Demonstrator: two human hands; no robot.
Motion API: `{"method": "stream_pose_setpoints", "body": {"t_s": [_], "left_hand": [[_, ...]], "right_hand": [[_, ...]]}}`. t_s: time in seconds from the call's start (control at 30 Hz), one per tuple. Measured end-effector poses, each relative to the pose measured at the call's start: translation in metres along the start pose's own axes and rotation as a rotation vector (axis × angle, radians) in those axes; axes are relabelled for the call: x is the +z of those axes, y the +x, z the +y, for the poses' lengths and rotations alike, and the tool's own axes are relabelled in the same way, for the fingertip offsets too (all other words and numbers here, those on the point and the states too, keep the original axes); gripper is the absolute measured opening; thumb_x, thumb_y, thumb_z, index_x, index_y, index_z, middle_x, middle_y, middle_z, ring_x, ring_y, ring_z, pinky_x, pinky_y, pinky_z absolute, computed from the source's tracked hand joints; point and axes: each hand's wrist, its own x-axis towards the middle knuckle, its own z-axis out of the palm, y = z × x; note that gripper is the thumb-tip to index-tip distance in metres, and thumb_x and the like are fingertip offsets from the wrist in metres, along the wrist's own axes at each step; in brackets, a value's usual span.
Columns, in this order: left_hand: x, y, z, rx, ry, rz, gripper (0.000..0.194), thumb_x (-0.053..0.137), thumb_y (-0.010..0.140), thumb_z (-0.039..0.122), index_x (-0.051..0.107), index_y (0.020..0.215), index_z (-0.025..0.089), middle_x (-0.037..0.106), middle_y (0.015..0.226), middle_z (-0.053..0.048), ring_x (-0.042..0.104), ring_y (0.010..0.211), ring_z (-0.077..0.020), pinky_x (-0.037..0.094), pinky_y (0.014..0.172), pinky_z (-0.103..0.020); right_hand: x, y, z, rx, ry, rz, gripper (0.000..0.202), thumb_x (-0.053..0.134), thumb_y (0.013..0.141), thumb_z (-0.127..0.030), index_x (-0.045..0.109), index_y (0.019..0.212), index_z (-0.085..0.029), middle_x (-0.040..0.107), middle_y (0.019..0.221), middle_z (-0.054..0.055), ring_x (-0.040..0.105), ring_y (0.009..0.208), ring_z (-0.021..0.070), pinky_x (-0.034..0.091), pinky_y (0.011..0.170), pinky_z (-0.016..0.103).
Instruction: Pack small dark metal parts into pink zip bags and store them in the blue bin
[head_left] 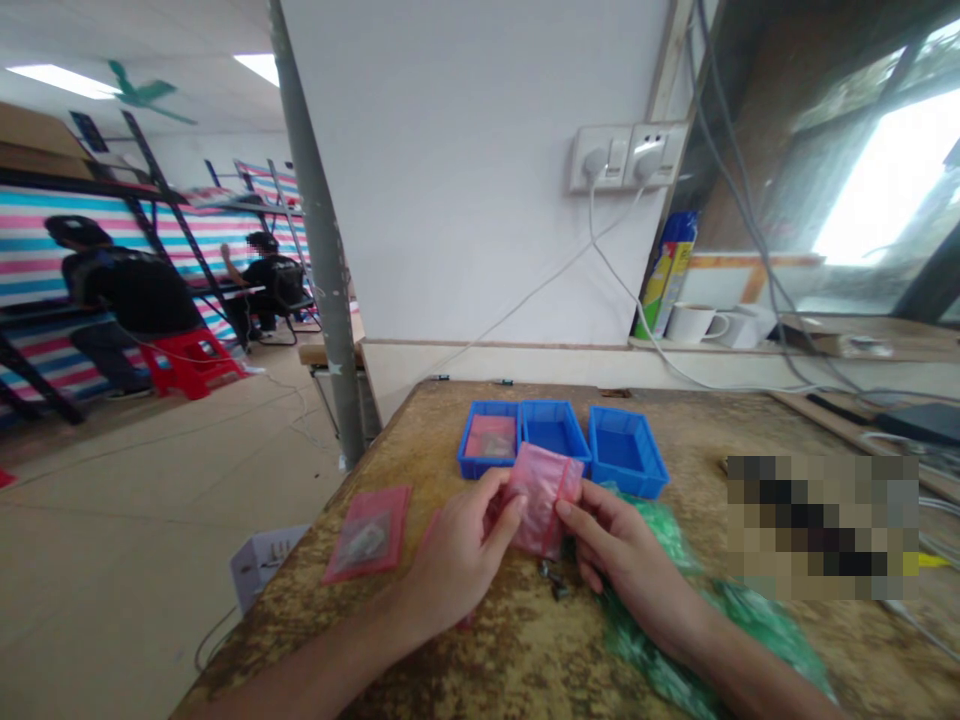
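Observation:
Between both hands, above the worn tabletop, is a pink plastic zip bag (541, 500). My left hand (469, 545) pinches its left side, thumb in front. My right hand (619, 530) grips its right edge between thumb and fingers. What the bag contains, if anything, I cannot make out. Just below it lie a few small dark metal parts (553, 578). Another pink bag (370, 535) with greyish pieces inside lies flat to the left. More pink plastic shows partly behind my left hand. Green plastic bags (660, 530) lie beside and under my right forearm.
Beyond the hands stand three blue trays; the left tray (469, 466) holds a pink bag. A blurred-out dark object (817, 520) lies at right. White cables run from wall sockets (628, 158). A spray can (667, 275) and mug (694, 323) stand behind. Two people sit far left.

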Motion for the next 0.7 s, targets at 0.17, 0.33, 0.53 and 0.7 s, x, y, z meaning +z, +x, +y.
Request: {"method": "stream_pose_setpoints", "body": {"t_s": [0.17,0.33,0.53,0.7], "left_hand": [[0.0007,0.0002,-0.0006,0.045,-0.135,0.05,0.05,0.052,0.115,0.036,0.042,0.163,0.027,0.076,0.115,-0.007,0.074,0.101,-0.0229,0.059,0.093,-0.034],[-0.0017,0.0014,0.0026,0.184,-0.05,-0.008,0.05,0.041,0.104,0.006,0.069,0.139,0.029,0.074,0.131,-0.006,0.07,0.123,-0.0236,0.055,0.11,-0.037],[-0.006,0.0053,0.0053,0.196,0.022,0.002,0.038,0.061,0.097,0.009,0.077,0.125,0.03,0.073,0.12,-0.007,0.068,0.118,-0.0275,0.057,0.105,-0.04],[-0.0082,0.0066,0.0076,0.192,0.103,0.094,0.014,0.067,0.106,0.028,0.08,0.109,0.029,0.069,0.114,-0.008,0.069,0.113,-0.0273,0.057,0.101,-0.039]], "right_hand": [[-0.0007,-0.0008,0.0013,0.019,-0.001,0.017,0.057,0.076,0.093,-0.073,0.069,0.114,-0.02,0.043,0.059,-0.01,0.034,0.042,0.007,0.034,0.041,0.019],[-0.0008,0.0017,0.0077,0.014,0.078,0.029,0.051,0.078,0.093,-0.07,0.062,0.105,-0.022,0.037,0.058,-0.013,0.03,0.044,0.0079,0.039,0.04,0.019],[-0.0013,0.0001,0.0054,-0.002,0.139,0.033,0.054,0.084,0.091,-0.064,0.055,0.118,-0.026,0.052,0.061,-0.012,0.036,0.042,0.0074,0.032,0.039,0.016],[-0.0004,0.0001,0.0016,0.015,0.143,0.018,0.055,0.084,0.089,-0.066,0.06,0.119,-0.025,0.063,0.069,-0.007,0.036,0.043,0.0059,0.034,0.039,0.016]]}}
